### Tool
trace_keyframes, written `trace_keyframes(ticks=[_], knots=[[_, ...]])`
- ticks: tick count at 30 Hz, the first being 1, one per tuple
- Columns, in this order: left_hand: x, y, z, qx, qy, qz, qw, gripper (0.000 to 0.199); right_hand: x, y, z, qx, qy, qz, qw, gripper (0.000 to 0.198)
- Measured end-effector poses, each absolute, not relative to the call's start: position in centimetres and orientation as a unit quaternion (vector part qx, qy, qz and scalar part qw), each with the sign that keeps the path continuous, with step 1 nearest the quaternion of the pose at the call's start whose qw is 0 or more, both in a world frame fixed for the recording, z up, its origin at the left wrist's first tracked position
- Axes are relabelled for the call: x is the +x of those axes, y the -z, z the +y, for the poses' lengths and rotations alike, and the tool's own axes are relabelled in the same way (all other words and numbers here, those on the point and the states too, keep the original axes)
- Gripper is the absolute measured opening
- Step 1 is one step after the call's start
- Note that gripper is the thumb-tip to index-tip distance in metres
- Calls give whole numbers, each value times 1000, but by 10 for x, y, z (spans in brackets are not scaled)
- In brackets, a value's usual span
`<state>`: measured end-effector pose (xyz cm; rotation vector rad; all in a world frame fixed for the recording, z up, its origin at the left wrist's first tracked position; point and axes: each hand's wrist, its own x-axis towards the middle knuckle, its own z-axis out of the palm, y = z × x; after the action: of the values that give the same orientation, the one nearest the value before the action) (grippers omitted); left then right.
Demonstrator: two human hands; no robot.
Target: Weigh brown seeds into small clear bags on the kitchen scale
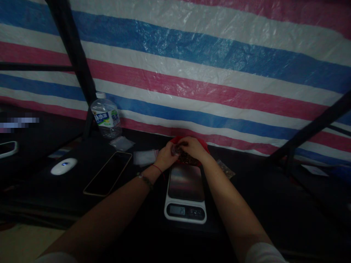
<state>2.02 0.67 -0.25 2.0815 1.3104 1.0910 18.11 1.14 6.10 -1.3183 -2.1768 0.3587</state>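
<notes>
Across a dark tabletop (260, 204), backed by a red, white and blue striped tarp (208, 73) with black poles crossing it, both hands meet at twelve o'clock of one kitchen scale (185, 193). Left hand (165, 156) and right hand (193, 147) pinch closed around a small clear bag (178, 149) of brownish bits, held over a red container (189, 155) just beyond the scale's plate. At ten o'clock lie one phone (108, 173), one white mouse (64, 166) and one water bottle (106, 116), with two empty clear bags (145, 157) between bottle and hands. One filled bag (226, 168) lies at two o'clock.
</notes>
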Motion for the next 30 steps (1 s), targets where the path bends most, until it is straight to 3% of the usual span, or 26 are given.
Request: trace_keyframes(ticks=[9, 16, 30], knots=[[21, 6, 9, 763, -371, 487, 208, 41, 182, -58, 14, -491, -140, -828, 230, 21], [21, 4, 8, 761, -374, 482, 221, 50, 183, -57, 16, -510, -129, -815, 242, 18], [19, 6, 9, 757, -402, 469, 213, 47, 181, -61, 13, -496, -86, -827, 248, 17]])
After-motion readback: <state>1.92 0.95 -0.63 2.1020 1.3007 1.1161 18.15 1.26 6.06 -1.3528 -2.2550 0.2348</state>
